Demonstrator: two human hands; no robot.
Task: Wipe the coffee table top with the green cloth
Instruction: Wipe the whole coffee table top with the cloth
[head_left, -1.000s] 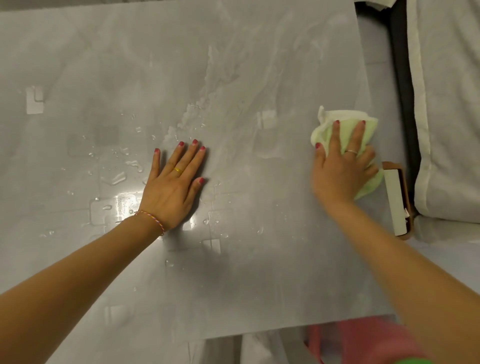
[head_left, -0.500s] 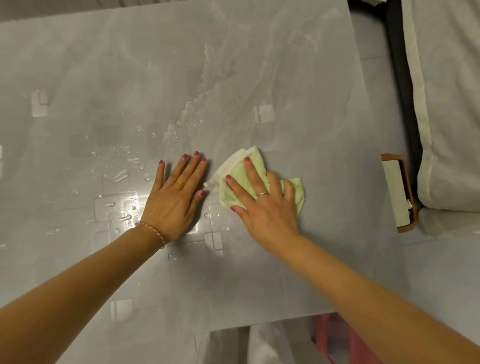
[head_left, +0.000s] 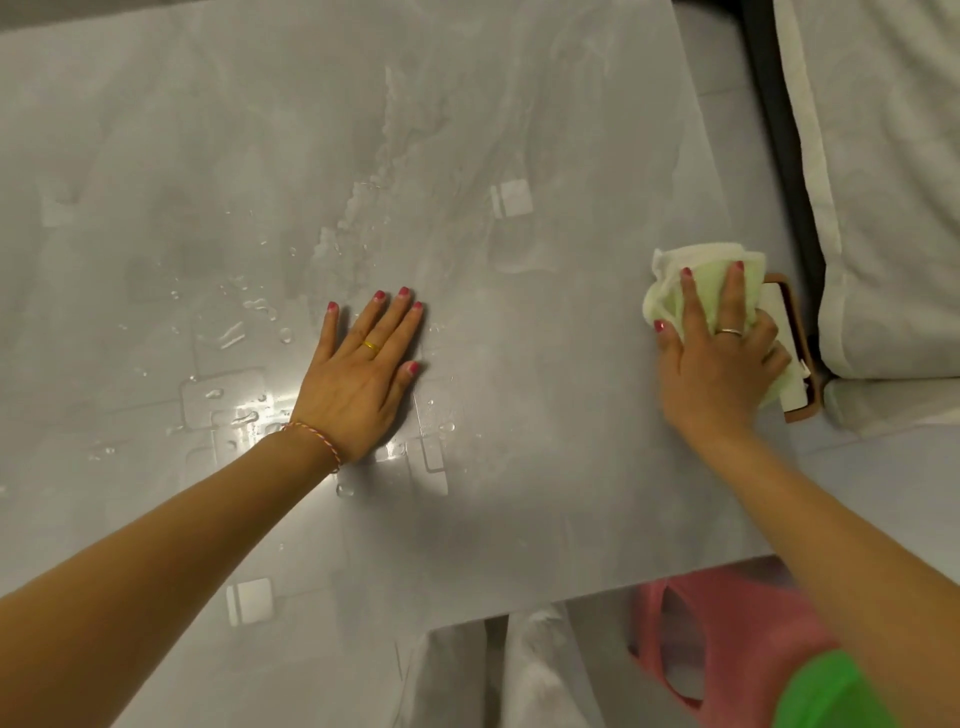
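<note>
Wet grey surface (head_left: 519, 130). Left hand (head_left: 358, 384) flat on it, fingers straight. Right hand (head_left: 717, 364) at surface's right edge: green cloth (head_left: 667, 299) under fingers (head_left: 731, 299), two straight atop, outer two curled round it. Earlier cloth beside left fingers; now well apart.

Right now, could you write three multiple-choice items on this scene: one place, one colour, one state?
1. Where on the table top is the green cloth? A) the middle B) near the right edge C) near the left edge
2. What colour is the ring on the left hand? A) black B) gold C) blue
3. How is the left hand? A) flat on the table B) a fist C) lifted
Answers: 1 B, the right hand holds it by that edge; 2 B, the band shines yellow; 3 A, its fingers lie straight on the surface.
</note>
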